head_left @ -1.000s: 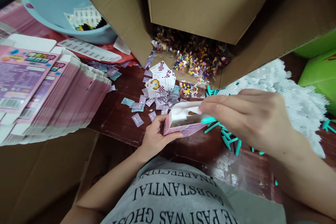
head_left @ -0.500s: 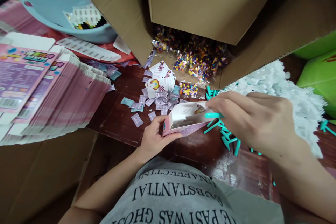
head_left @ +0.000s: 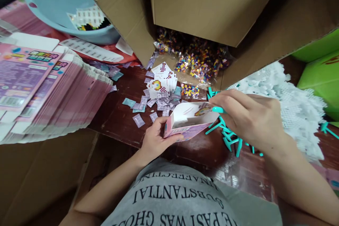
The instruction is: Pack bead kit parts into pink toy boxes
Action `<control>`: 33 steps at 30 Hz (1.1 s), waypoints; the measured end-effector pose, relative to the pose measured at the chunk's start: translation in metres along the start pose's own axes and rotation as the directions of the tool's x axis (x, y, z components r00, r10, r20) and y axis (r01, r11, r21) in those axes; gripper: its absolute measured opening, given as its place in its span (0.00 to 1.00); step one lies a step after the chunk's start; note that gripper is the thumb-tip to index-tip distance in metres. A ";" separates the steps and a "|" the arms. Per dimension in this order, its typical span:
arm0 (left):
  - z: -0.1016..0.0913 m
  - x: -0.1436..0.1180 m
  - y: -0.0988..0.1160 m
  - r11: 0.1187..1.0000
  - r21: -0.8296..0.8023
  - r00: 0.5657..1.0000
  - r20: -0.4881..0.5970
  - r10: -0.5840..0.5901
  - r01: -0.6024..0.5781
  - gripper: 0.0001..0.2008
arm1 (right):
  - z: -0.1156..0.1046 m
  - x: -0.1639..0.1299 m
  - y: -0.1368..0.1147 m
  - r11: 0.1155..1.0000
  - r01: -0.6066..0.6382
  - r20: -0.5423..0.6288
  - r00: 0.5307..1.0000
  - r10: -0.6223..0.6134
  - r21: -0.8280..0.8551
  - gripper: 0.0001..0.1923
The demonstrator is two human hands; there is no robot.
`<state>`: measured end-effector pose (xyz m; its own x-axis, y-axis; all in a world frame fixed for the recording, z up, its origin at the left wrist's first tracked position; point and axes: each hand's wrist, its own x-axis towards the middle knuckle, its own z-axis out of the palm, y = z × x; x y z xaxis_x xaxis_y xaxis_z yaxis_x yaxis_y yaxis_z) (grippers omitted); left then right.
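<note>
My left hand (head_left: 156,139) grips a small pink box (head_left: 189,123) by its left end, holding it open above the dark wooden table (head_left: 119,120). My right hand (head_left: 249,118) is at the box's open right end, fingers pinched on a teal plastic piece (head_left: 217,109) and a patterned card (head_left: 202,110) that sits partly inside the box. More teal plastic pieces (head_left: 230,139) lie under my right hand. Small purple and teal sachets (head_left: 156,104) and printed pattern cards (head_left: 162,81) lie just beyond the box.
A stack of flat pink cartons (head_left: 45,91) fills the left. A big cardboard box (head_left: 212,10) lies on its side at the back with bags of coloured beads (head_left: 198,60) spilling out. White mesh boards (head_left: 286,95) pile at right, a blue basin (head_left: 60,7) at back left.
My right hand has drawn slightly right and up, and the patterned card now shows more inside the open box. The left hand keeps its hold on the box.
</note>
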<state>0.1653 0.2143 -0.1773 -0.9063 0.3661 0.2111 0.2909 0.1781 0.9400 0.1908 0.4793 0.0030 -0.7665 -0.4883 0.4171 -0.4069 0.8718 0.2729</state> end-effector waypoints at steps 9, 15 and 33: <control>0.000 -0.003 0.005 0.997 0.059 0.995 -0.085 0.059 -0.054 0.28 | -0.002 -0.016 -0.013 0.982 0.015 -0.105 0.994 0.005 0.190 0.06; 0.011 -0.005 0.000 0.980 -0.088 0.970 -0.180 0.160 -0.178 0.36 | -0.006 -0.027 -0.025 0.979 0.099 -0.168 0.983 -0.069 0.177 0.09; 0.002 0.004 0.001 0.935 0.022 0.935 -0.020 0.353 -0.353 0.30 | 0.016 -0.015 -0.022 0.957 0.102 0.013 0.994 -0.110 0.272 0.12</control>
<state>0.1630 0.2178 -0.1762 -0.7510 0.3871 0.5350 0.5987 0.0573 0.7989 0.2035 0.4680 -0.0231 -0.7234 -0.5807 0.3734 -0.6030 0.7949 0.0680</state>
